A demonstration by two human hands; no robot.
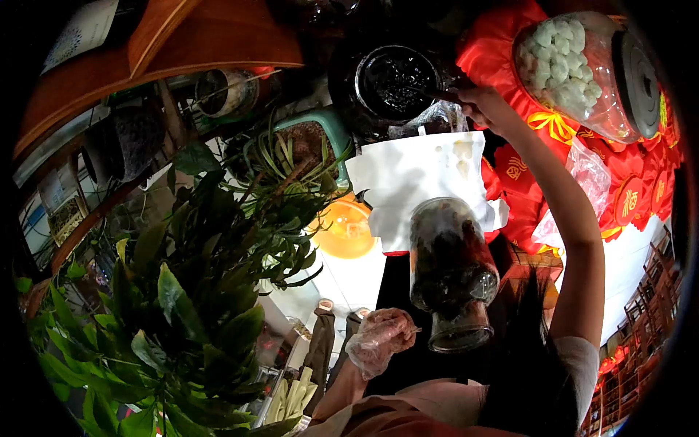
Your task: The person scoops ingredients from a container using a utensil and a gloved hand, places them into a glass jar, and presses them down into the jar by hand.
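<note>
At the top, my right hand (480, 108) grips a dark, thin-handled utensil (440, 95) that reaches over the round mouth of a dark jar (359, 79). Black, glistening contents (397, 76) show inside the jar; the utensil's far end is lost in the dark. Crumpled clear plastic (444, 116) lies against the jar's near side. My left hand (382, 339), low in the middle and wrapped in thin clear plastic, has its fingers curled in; whatever they hold is hidden. Right of it stands a glass jar (451, 266) with dark and pale contents and a narrower neck.
A white sheet (415, 175) lies between the two jars. At upper right, a jar of pale lumps (561, 62) sits among red cloth covers (510, 175). Leafy plants (175, 306) crowd the left, beside a green planter (335, 135) and an orange basin (346, 229).
</note>
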